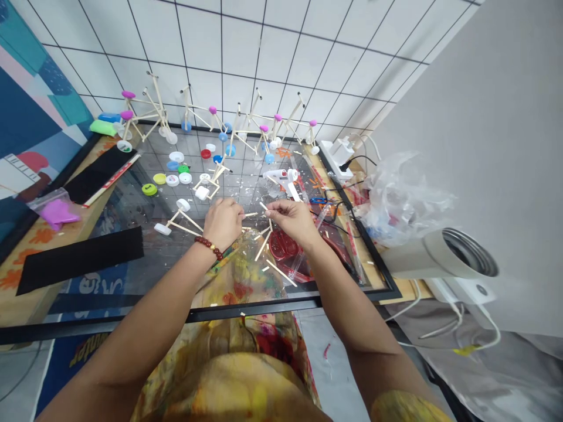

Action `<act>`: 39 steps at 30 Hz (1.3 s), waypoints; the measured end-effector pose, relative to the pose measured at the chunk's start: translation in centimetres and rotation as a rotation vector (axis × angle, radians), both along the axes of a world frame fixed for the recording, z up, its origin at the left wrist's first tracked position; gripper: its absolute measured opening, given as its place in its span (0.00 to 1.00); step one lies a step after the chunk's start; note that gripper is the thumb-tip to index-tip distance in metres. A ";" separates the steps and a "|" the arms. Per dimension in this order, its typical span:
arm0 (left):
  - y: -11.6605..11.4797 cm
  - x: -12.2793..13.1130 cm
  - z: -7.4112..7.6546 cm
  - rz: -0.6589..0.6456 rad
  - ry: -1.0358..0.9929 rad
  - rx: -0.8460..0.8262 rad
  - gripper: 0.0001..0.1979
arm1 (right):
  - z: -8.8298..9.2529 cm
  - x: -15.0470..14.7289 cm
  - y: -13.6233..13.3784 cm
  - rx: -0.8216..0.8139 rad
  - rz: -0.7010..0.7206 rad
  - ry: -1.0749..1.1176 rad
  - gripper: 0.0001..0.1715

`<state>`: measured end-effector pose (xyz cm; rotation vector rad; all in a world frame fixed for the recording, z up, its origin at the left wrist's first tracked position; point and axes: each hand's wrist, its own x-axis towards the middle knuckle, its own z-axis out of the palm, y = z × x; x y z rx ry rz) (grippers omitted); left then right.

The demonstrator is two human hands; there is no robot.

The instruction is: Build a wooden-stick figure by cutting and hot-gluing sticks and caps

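Note:
Over the glass tabletop [153, 275], my left hand [223, 221] pinches a short wooden stick [250, 214] pointing right. My right hand [292, 218] grips a small pale stick piece [263, 206] between thumb and fingertips, a little apart from that stick. Just left of my left hand lies a stick frame with white bottle caps [183, 206] as wheels. Behind it stands another small stick frame [215, 181]. Loose sticks [281, 273] and cut bits lie below my right hand. A white glue gun [285, 180] rests beyond that hand.
Stick-built bicycles [156, 111] with cap wheels line the tiled wall. Loose bottle caps [173, 180] lie at left centre, near black strips [83, 258]. Red-handled scissors [285, 245] sit under my right wrist. Cables, a power strip [336, 158] and a plastic bag [404, 193] occupy the right.

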<state>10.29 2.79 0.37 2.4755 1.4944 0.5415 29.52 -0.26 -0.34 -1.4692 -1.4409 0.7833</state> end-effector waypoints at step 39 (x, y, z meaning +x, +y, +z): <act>-2.0 -0.5 3.2 -0.141 -0.440 -0.269 0.15 | 2.5 -2.1 -2.5 0.317 0.138 -0.370 0.08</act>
